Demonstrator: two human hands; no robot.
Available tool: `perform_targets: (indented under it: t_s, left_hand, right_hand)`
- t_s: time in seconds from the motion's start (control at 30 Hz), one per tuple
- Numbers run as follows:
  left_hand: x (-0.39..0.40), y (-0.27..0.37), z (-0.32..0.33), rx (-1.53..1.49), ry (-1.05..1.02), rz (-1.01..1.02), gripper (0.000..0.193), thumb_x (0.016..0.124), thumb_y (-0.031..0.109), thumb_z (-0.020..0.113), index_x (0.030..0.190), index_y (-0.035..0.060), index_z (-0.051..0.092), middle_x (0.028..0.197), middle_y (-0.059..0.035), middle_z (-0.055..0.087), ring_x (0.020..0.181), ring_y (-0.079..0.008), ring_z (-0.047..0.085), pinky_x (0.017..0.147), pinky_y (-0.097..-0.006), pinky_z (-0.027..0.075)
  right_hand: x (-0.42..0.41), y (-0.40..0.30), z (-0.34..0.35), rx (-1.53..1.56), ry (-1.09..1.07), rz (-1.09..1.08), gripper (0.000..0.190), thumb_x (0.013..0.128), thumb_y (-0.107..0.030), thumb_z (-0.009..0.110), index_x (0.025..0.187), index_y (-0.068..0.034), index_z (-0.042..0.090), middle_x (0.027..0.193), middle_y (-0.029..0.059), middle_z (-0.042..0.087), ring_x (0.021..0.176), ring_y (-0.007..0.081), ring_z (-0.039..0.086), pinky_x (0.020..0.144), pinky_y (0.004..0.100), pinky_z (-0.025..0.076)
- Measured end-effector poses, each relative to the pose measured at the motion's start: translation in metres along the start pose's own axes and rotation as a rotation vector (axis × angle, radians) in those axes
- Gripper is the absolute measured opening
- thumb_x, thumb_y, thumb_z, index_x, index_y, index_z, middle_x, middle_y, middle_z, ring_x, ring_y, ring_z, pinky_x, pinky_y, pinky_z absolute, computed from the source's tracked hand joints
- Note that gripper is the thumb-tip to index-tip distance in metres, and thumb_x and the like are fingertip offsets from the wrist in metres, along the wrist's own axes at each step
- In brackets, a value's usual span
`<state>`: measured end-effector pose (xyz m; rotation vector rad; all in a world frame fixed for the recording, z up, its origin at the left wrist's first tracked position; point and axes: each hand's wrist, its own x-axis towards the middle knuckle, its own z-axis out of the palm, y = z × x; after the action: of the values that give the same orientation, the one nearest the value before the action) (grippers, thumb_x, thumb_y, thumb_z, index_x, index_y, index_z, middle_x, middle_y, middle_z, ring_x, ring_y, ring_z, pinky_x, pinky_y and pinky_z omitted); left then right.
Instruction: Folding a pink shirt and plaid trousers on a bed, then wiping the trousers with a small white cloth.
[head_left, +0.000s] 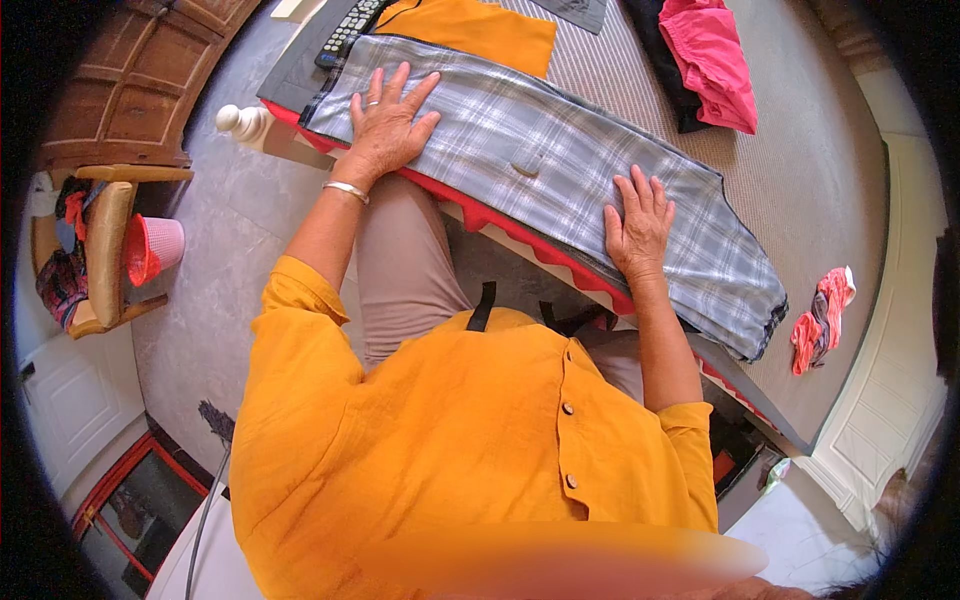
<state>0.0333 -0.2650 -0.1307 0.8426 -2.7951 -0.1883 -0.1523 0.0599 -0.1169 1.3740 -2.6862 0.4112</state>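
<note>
Grey-and-white plaid trousers (487, 142), folded lengthwise, lie flat along the near edge of the bed (757, 142). Dark stitching runs along their edges, and the end at the right is gathered. My left hand (394, 124) rests palm down near their left end, fingers spread, with a ring and a bracelet on. Toward the right, my right hand (641, 221) presses flat on the cloth with its fingers a little apart. Between the hands a small curved brownish mark or object (525, 170) shows on the plaid; I cannot tell which.
Beyond the trousers are folded orange cloth (480, 37) and a black remote control (349, 34). Pink clothing (709, 64) lies farther right, with small coral-pink items (823, 322) near the right edge. A white bedpost (244, 121), wooden chair (112, 251) and pink basket (155, 247) stand left.
</note>
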Motion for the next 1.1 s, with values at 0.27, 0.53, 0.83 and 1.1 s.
perform_targets:
  t_s: [0.27,0.53,0.83,1.1]
  left_hand:
    - [0.003,0.000,0.001,-0.021,0.014,0.001,0.055,0.084,0.043,0.053,0.136,0.0357,0.037,0.148,-0.0094,0.024,0.137,-0.0369,0.014,0.105,-0.0599,0.010]
    - [-0.004,0.000,-0.007,-0.062,0.118,-0.006,0.053,0.080,0.040,0.058,0.131,0.0279,0.047,0.140,-0.0094,0.038,0.132,-0.0353,0.027,0.102,-0.0608,0.020]
    - [-0.020,-0.002,-0.020,-0.154,0.132,-0.089,0.051,0.081,0.041,0.056,0.129,0.0249,0.049,0.142,-0.0085,0.036,0.134,-0.0333,0.025,0.105,-0.0585,0.018]
    - [-0.021,-0.003,-0.021,-0.249,0.132,-0.092,0.050,0.080,0.040,0.056,0.127,0.0238,0.052,0.141,-0.0083,0.036,0.134,-0.0334,0.024,0.105,-0.0590,0.016]
  right_hand:
    - [0.003,-0.001,0.000,0.009,0.010,-0.009,0.044,0.079,-0.029,0.057,0.122,-0.018,0.052,0.139,0.0059,0.039,0.127,0.0349,0.033,0.102,0.0599,0.021]
    - [0.002,0.000,0.006,0.024,0.033,-0.073,0.043,0.080,-0.023,0.056,0.123,-0.015,0.052,0.138,0.0087,0.041,0.129,0.0328,0.032,0.105,0.0534,0.020]
    - [-0.003,0.000,0.014,-0.056,0.035,-0.189,0.045,0.083,-0.021,0.052,0.126,-0.009,0.049,0.137,0.0119,0.042,0.127,0.0359,0.035,0.104,0.0502,0.023]
    - [-0.001,0.004,0.015,-0.083,0.019,-0.218,0.044,0.085,-0.020,0.048,0.126,-0.004,0.047,0.137,0.0157,0.041,0.126,0.0390,0.035,0.103,0.0493,0.025]
